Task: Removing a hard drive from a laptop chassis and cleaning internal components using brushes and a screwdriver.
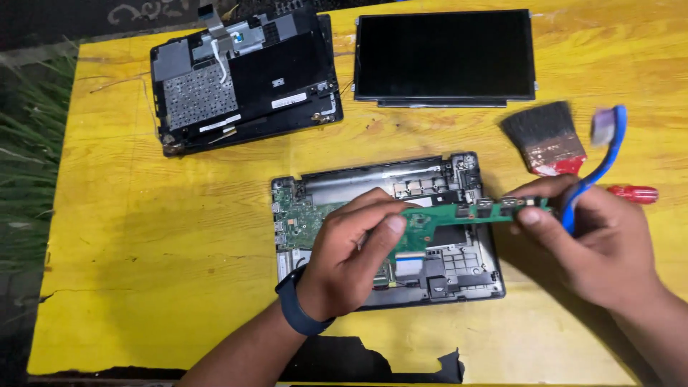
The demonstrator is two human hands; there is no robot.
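**Small green circuit board held over the opened laptop base**

A narrow green circuit board (469,213) is held level between both hands, just above the open laptop base (315,188). The left hand (351,258), with a dark band at the wrist, has its fingers closed narrowly on the board's left end, thumb against forefinger. The right hand (602,240) pinches the right end, where the metal ports sit, and a blue-handled brush (598,165) is gripped in the same hand, its blurred head standing up above the knuckles.

The step in hand is judged to be the handling and cleaning of a board lifted out of the base; a steady hold by the board's edges would be called for, with the brush turned to the surface.

The laptop base serves as the one tray-like shell here: a larger green mainboard (301,218) is seated in its left part, and grey and black fittings lie along its rear and right (the middle is hidden by the hands).

On the yellow table (143,236) a keyboard cover (244,79) lies face down at the back left, a bare screen panel (444,57) beside it. A wide paintbrush (548,140) and a red-handled screwdriver (634,193) lie near the right hand.
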